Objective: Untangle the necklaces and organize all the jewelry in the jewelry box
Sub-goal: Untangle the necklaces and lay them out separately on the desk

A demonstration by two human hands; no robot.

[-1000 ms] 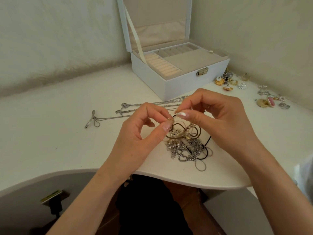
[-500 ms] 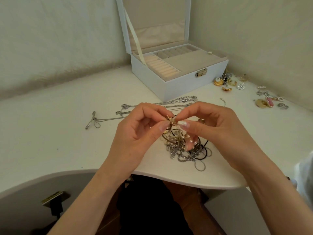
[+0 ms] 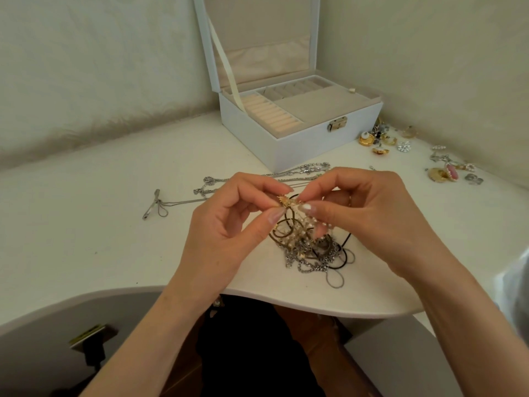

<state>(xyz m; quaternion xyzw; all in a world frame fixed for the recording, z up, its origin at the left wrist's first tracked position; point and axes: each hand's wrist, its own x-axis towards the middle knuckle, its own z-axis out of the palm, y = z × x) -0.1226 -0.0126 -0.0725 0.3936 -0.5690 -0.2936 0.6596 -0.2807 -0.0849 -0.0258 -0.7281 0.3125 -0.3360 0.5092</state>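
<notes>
A knot of tangled necklaces (image 3: 310, 247), silver chains, a black cord and a brown cord, lies near the table's front edge. My left hand (image 3: 229, 224) and my right hand (image 3: 369, 216) meet just above it, both pinching a small gold pendant (image 3: 286, 202) that hangs on a beaded strand from the tangle. Behind them several silver chains (image 3: 297, 171) lie stretched out on the table. The white jewelry box (image 3: 289, 150) stands open at the back, with ring rolls and beige compartments showing.
Loose gold and silver earrings (image 3: 380, 140) lie right of the box, and more small pieces (image 3: 449, 173) sit near the right wall. A silver clasp end (image 3: 151, 207) lies to the left. The white table (image 3: 86, 213) curves inward at its front edge.
Both hands have dropped a little toward the tangle and drawn closer together. The gold pendant has come up between the fingertips of both hands.
</notes>
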